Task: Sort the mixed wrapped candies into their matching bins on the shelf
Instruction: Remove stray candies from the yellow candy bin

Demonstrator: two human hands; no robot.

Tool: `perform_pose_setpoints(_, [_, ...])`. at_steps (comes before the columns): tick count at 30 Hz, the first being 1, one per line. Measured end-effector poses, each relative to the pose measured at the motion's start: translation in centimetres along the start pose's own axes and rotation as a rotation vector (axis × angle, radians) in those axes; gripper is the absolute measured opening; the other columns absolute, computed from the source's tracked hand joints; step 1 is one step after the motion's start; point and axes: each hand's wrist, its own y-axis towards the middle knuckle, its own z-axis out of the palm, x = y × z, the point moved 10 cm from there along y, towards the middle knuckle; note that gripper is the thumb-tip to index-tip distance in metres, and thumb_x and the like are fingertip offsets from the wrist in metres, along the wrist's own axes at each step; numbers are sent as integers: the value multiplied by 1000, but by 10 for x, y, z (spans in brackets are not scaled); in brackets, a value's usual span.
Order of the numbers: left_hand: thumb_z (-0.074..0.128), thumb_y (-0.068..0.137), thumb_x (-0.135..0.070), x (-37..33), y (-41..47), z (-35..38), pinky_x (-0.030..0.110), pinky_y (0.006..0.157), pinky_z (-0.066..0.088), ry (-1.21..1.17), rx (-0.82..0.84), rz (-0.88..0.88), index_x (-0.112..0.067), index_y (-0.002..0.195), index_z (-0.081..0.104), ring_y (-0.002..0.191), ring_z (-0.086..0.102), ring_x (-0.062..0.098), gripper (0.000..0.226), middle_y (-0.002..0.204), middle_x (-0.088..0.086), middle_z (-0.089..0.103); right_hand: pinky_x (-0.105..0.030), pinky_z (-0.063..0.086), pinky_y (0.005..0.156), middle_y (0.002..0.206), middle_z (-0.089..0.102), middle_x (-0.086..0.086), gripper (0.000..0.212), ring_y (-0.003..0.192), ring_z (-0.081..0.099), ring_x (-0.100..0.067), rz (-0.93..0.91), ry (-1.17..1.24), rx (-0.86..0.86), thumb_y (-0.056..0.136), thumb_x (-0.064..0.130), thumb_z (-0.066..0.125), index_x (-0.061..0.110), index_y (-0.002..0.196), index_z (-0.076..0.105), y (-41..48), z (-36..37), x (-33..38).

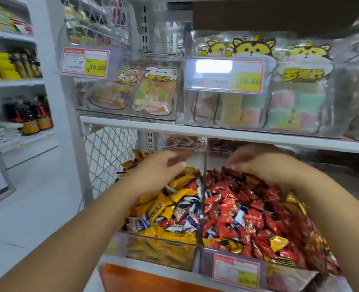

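Two clear bins stand side by side on the lower shelf. The left bin (132,245) holds mostly yellow wrapped candies (163,204) mixed with blue-white and a few red ones. The right bin (208,257) holds mostly red wrapped candies (227,216) with a few blue-white and gold ones. My left hand (155,169) hovers over the back of the left bin, fingers extended and blurred. My right hand (256,161) lies over the back of the red pile, fingers bent downward; whether it holds a candy is hidden.
A clear divider (202,186) separates the two bins. The white shelf board (216,134) runs just above my hands, carrying clear boxes of bagged sweets (153,91) with price tags (224,74). A wire mesh side panel (109,148) stands left. An orange surface (136,279) lies below.
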Motion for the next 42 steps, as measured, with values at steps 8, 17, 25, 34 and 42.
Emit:
perform_pose_setpoints(8, [61,94,-24,101,-58,-41,11,90,32,276,-119,-123,-26,139,51,118,50,5,45,134,-5,55,-16,41,76,105,65,20,18,101,60,-1,-239,62,124,95,26,58,34,107,70,33,79,101])
perform_pose_setpoints(17, [66,87,-33,122,-61,-29,15,85,29,336,-123,-120,-31,118,56,115,41,9,32,111,-11,37,-27,38,92,144,46,-3,42,125,48,-22,-202,-169,314,96,24,56,21,138,49,105,167,134])
perform_pose_setpoints(25, [67,87,-37,124,-61,-31,17,83,37,306,-130,-138,-30,122,53,102,45,4,38,110,-12,38,-22,42,52,84,66,4,14,70,61,-13,-202,238,71,90,30,63,20,100,68,103,129,134])
perform_pose_setpoints(34, [61,92,-39,132,-59,-24,19,90,35,405,-29,-194,-25,133,57,111,42,11,43,115,-3,40,-34,42,68,88,54,-3,24,81,53,-21,-256,-137,369,93,41,58,17,90,59,97,186,151])
perform_pose_setpoints(42, [73,84,-21,130,-64,-36,11,72,39,88,-206,-175,-27,79,68,86,55,1,9,94,-11,54,-6,35,53,91,62,18,9,71,54,2,-236,310,26,97,29,54,29,99,63,73,117,129])
